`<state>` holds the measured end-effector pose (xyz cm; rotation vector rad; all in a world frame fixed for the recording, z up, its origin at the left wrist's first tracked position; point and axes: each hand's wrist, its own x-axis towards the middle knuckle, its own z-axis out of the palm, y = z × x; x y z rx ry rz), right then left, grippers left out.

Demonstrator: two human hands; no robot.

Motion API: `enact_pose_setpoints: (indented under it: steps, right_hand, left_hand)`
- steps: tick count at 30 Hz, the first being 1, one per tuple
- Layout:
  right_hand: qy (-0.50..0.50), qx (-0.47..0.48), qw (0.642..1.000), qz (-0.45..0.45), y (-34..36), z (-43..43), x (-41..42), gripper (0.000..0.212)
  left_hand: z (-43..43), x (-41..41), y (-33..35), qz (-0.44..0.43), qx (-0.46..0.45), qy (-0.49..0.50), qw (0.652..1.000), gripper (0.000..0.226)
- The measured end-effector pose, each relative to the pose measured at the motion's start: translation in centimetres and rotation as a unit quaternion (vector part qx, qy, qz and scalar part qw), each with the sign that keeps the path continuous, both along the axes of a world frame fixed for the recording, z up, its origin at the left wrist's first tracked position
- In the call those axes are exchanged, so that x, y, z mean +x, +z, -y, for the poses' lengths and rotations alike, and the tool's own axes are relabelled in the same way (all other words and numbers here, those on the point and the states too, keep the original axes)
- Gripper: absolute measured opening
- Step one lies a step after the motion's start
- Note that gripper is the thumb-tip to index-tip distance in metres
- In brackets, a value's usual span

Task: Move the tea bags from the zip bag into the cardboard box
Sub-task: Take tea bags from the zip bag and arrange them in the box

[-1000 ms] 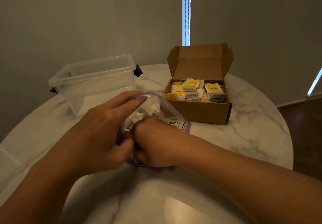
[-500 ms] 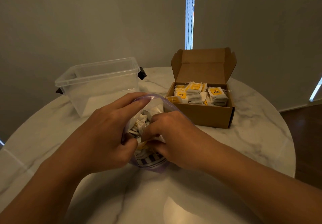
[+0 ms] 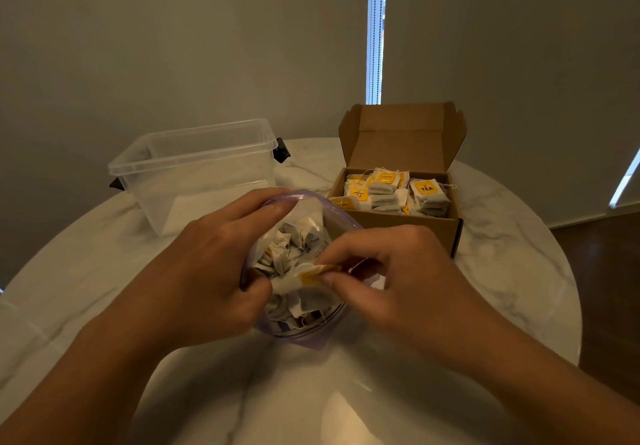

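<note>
– Table first: what is it like?
– Round, white marble with grey veins. Everything stands on it.

– And the biggest thing on it?
– A clear plastic tub at the far left, lidless, with dark clips at its ends. To its right, well apart, stands the cardboard box, its lid flap tipped up and back.

– Where is the zip bag?
– In the middle, nearer the person, just in front of the box's left corner. It is clear with a purple zip rim, and its mouth gapes upward.

– What are the hands doing?
– The left hand grips the bag's left side: its fingers curl over the far rim, its thumb is at the near rim, and the mouth is held wide. The right hand is at the bag's right side, with thumb and forefinger pinched together on a tea bag.

– Where are the tea bags?
– Many lie stacked in the box, white with yellow tags, reaching about to its rim. A loose heap fills the zip bag.

– And the pinched tea bag?
– White with a yellow tag, lying across the bag's mouth between the two hands, above the heap.
</note>
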<state>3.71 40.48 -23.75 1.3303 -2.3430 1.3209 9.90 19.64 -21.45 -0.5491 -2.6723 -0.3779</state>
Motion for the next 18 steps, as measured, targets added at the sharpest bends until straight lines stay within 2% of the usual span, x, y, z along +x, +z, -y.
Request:
enact_pose_setpoints:
  steps: [4, 9, 13, 18]
  right_hand:
    - [0.038, -0.082, 0.987, 0.129, 1.4, -1.6, -0.1, 0.013]
    - [0.051, -0.18, 0.955, 0.229, 3.8, -4.0, -1.9, 0.012]
    - [-0.027, -0.225, 0.944, 0.239, 5.1, -5.4, -6.4, 0.013]
    - [-0.146, -0.146, 0.958, 0.201, 5.0, -5.3, -11.5, 0.015]
  left_hand:
    - [0.0, 0.0, -0.2, -0.003, 0.001, 0.005, 1.0, 0.08]
    - [0.2, -0.1, -0.4, -0.004, 0.007, 0.013, 1.0, 0.081]
    - [0.2, -0.2, -0.6, 0.002, 0.007, 0.012, 1.0, 0.081]
    - [0.2, -0.2, -0.6, 0.0, 0.013, 0.012, 1.0, 0.081]
